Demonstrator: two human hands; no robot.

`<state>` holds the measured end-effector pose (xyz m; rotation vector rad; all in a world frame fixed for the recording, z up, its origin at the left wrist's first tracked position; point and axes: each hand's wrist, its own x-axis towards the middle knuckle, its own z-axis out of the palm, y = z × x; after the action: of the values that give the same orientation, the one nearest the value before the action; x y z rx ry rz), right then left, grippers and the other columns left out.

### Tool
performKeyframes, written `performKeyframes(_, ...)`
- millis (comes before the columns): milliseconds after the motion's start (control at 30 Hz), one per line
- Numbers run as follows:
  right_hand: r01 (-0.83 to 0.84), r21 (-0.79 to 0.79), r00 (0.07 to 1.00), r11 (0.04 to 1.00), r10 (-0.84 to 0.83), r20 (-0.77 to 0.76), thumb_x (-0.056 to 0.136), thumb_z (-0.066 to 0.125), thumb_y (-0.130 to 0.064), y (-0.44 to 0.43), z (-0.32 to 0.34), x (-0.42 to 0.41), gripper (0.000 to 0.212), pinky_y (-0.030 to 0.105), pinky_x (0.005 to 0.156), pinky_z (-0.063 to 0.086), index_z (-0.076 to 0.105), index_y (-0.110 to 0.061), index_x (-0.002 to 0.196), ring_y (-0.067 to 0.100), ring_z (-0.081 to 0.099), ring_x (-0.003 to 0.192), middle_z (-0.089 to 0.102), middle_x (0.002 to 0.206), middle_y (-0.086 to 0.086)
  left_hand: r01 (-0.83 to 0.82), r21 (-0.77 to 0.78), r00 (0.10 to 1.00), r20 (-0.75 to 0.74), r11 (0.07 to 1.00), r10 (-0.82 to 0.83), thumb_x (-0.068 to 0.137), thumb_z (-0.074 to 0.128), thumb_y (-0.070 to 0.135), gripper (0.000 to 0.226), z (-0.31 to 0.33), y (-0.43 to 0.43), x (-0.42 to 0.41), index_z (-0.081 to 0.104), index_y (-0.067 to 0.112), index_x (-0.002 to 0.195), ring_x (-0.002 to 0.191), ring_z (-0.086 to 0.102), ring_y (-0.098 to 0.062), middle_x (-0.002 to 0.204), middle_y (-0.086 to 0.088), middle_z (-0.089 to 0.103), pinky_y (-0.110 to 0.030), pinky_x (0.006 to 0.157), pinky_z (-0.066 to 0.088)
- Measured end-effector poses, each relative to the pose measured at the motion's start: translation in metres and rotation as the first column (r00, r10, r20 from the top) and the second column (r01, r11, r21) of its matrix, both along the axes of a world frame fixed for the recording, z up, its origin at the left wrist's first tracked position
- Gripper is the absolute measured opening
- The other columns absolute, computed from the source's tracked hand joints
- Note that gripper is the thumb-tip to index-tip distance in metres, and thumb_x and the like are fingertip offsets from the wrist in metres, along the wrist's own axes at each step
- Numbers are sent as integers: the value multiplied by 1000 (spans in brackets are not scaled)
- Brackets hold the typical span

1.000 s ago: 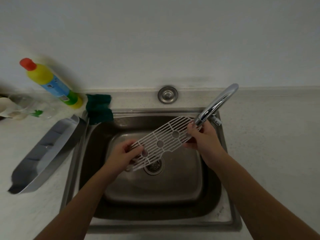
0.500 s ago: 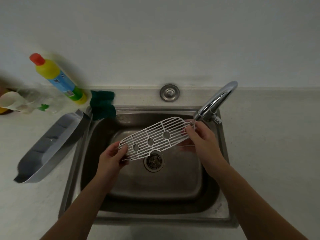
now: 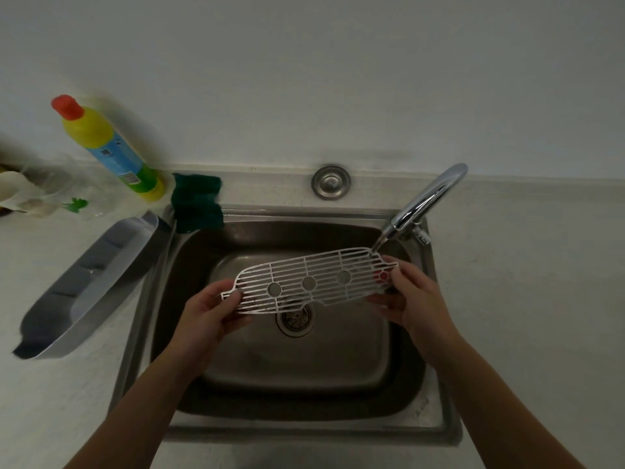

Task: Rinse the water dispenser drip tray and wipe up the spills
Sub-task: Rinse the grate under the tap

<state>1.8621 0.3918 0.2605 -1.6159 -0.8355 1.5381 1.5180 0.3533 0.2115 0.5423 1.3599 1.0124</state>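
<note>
A white slotted drip tray grate (image 3: 324,272) with three round holes is held nearly flat over the steel sink (image 3: 257,238). My left hand (image 3: 211,314) grips its left end and my right hand (image 3: 411,294) grips its right end. A thin stream of water from the chrome faucet (image 3: 426,201) lands on the grate's far right corner. The grey drip tray basin (image 3: 84,282) lies on the counter to the left of the sink, touching its rim.
A yellow detergent bottle (image 3: 108,147) with a red cap leans against the wall at the back left. A dark green sponge cloth (image 3: 196,204) hangs over the sink's back left corner. A clear plastic bag (image 3: 44,194) lies at the far left. The drain (image 3: 294,318) sits mid-basin.
Both hands have levelled the grate from a steep tilt to nearly flat and shifted it right, so its right end now sits under the running water.
</note>
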Motion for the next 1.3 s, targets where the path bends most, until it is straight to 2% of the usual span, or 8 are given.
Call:
performKeyframes(133,13,-84,944,996,15,329,106,47,-22,37,-31,11,32,48,86,61,63,-22,133,23,72,96,72,114,8,-64,-44,996,-73,997,60,101,59,12,24,-2,-2,-3,80,22,105,100,77,-25,110,-14,79,-31,76,64)
performKeyframes(267,-94,-64,752,993,113,649,97,54,-15,89,-43,30,34,54,97,55,69,-17,127,36,68,107,71,123,14,-103,-66,977,-193,992,89,102,59,12,21,10,-6,-9,77,19,108,100,78,-25,107,-9,80,-34,78,64)
performKeyframes(367,37,-53,804,998,2,595,87,61,-12,113,-40,45,26,53,93,56,77,-12,107,38,70,101,77,106,16,-102,-46,954,-287,994,85,102,59,13,18,27,-8,-12,73,17,113,98,78,-24,104,-6,80,-43,85,62)
performKeyframes(467,7,-70,832,997,33,553,90,59,-13,100,-34,41,21,36,61,59,77,-11,101,25,70,70,74,77,7,-135,-12,942,-313,991,124,102,58,14,18,46,-10,-17,73,19,111,97,78,-23,104,-5,80,-43,85,62)
performKeyframes(633,-271,-106,823,957,288,489,95,64,-16,26,-41,15,10,41,75,62,70,-23,98,21,72,81,73,90,4,-207,34,960,-185,978,209,103,56,16,22,50,-32,-30,77,21,107,100,78,-24,109,-9,79,-37,80,64)
performKeyframes(833,-409,-149,745,900,424,515,94,67,-18,-62,-68,-1,9,29,77,50,73,-20,101,18,68,86,71,91,-2,-233,-110,884,-439,966,162,100,65,12,12,25,-71,-13,73,15,107,96,77,-29,101,-13,80,-50,87,63)
performKeyframes(1033,-492,-102,702,865,464,540,93,66,-20,-92,-74,-1,5,28,73,43,67,-24,91,11,61,79,67,87,-3,-348,-41,847,-443,937,295,100,65,10,12,41,-105,-7,73,18,104,85,79,-23,88,-5,81,-35,69,65)
performKeyframes(1300,-622,-43,609,782,517,601,93,67,-15,-84,-61,-18,10,38,86,52,68,-11,102,27,67,92,72,99,9,-373,-13,821,-471,928,323,101,63,9,21,54,-134,-9,70,4,120,100,76,-33,106,-17,77,-49,87,64)
